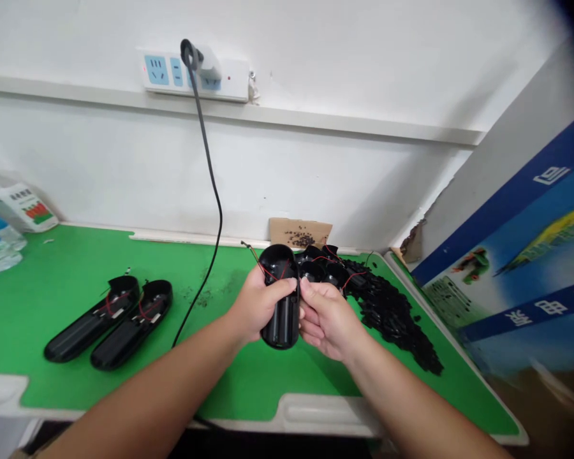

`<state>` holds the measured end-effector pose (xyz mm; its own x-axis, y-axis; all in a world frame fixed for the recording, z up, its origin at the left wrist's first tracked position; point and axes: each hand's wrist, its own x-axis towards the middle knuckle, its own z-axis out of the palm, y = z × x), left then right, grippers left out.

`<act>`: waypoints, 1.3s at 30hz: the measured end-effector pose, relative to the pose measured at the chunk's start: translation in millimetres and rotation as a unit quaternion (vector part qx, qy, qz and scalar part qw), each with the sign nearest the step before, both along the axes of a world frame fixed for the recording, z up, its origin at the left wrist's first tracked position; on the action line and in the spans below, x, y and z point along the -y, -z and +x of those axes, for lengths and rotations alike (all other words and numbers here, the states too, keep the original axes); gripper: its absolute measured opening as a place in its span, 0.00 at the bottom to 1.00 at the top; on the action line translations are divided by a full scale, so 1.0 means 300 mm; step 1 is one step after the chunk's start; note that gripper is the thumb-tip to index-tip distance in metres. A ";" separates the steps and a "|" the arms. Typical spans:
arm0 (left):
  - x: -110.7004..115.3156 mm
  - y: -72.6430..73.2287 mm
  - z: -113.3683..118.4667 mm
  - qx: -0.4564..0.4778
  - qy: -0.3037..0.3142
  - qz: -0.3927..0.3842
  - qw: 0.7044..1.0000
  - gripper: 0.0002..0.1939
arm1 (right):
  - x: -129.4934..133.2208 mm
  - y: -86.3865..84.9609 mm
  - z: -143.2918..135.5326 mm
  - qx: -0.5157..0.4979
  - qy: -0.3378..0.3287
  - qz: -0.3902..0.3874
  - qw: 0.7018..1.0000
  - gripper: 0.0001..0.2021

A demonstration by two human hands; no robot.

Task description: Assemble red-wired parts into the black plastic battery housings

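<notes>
My left hand (262, 302) grips a black plastic housing (283, 322) with red and dark wires, its thumb lying across the front. The housing is held upright above the green tabletop. At its right edge is my right hand (324, 312), thumb and forefinger pinched together; whatever lies between those fingertips is too small or hidden to make out. Just behind the hands stand several more black housings (335, 274) with wires. A heap of small black plastic pieces (392, 312) spreads to the right of them.
Two similar wired housings (95, 325) lie on the green table (172, 395) at left. A cardboard piece with small dark screws (300, 239) rests by the wall. A dark cable (214, 185) hangs from a power strip (229, 76). Bottles (0, 236) stand far left; a printed box (530, 255) borders the right.
</notes>
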<state>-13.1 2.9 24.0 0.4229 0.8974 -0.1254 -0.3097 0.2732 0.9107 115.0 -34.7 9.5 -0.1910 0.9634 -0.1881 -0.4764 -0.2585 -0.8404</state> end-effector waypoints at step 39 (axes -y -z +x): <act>-0.045 0.001 -0.034 -0.109 0.041 0.323 0.939 0.20 | -0.027 0.004 0.069 0.048 0.007 0.203 0.978 0.33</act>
<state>-23.2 16.5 23.6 0.5223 0.7811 0.3422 -0.0977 -0.3438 0.9340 135.6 -26.5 8.4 -0.1782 0.9645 0.1948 -0.3904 0.1124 -0.9137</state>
